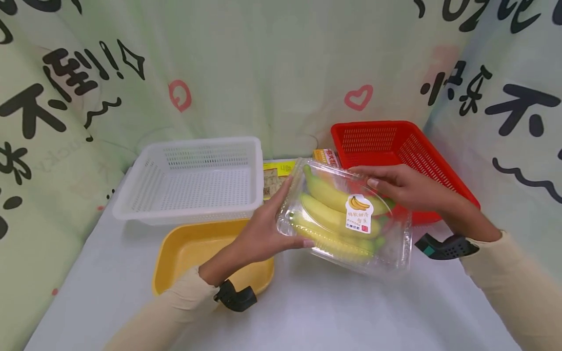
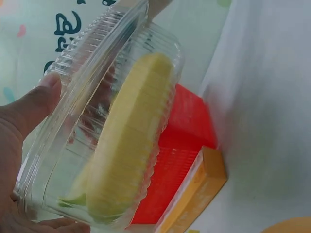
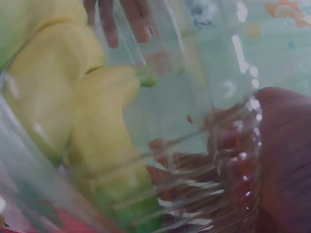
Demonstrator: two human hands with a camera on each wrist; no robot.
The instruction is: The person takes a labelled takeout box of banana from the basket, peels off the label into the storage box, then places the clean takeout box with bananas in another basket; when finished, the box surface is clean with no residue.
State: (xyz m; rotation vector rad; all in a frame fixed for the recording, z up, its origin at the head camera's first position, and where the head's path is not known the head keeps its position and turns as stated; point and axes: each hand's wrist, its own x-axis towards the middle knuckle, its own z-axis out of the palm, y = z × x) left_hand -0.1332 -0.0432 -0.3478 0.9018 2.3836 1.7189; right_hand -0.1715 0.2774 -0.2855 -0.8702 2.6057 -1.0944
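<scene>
Both hands hold up a clear plastic clamshell box (image 1: 397,251) above the table, tilted. Inside lie several yellow bananas (image 1: 327,223) with greenish ends. A white label (image 1: 359,213) with a banana picture is stuck to the lid. My left hand (image 1: 261,234) grips the box's left side, thumb along the near edge. At the far right corner, my right hand (image 1: 401,187) pinches the edge with the thumb on top. In the left wrist view, a banana (image 2: 131,141) shows through the ribbed wall. The right wrist view looks through the plastic at the bananas (image 3: 48,82).
A white basket (image 1: 123,212) stands at the back left, with a yellow tray (image 1: 175,248) in front of it. The red basket (image 1: 443,170) is at the back right. Between the baskets are a yellow packet (image 1: 281,168) and an orange box (image 1: 326,156). A printed curtain (image 1: 272,73) hangs behind.
</scene>
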